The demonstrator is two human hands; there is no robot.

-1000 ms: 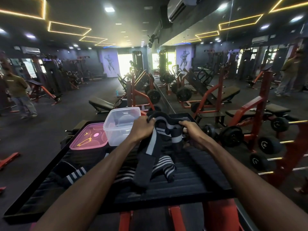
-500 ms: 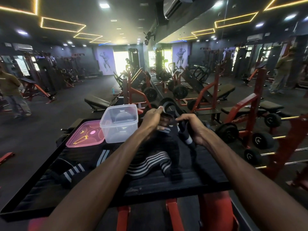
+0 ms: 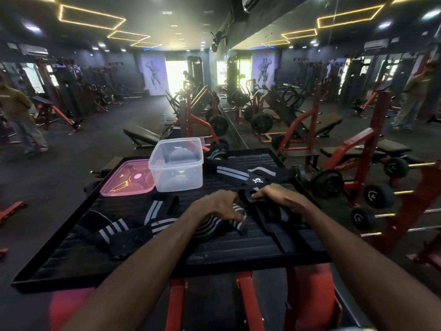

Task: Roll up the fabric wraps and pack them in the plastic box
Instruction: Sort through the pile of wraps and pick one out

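Moved: both hands had come down from chest height to the platform, bringing the wrap with them.
Left hand (image 3: 216,206): fingers curled down on a striped wrap (image 3: 214,224) near the middle of the platform (image 3: 238,249).
Right hand (image 3: 278,197): fingers pinched a black wrap (image 3: 267,211), just beside the left hand.
Other wraps: one long wrap (image 3: 235,174) lay flat toward the far edge, right of the box; another (image 3: 112,231) lay toward the near left corner.
Plastic box (image 3: 176,163): stood open and upright at the far left.
Pink lid (image 3: 127,181): lay flat, touching the box's left side.
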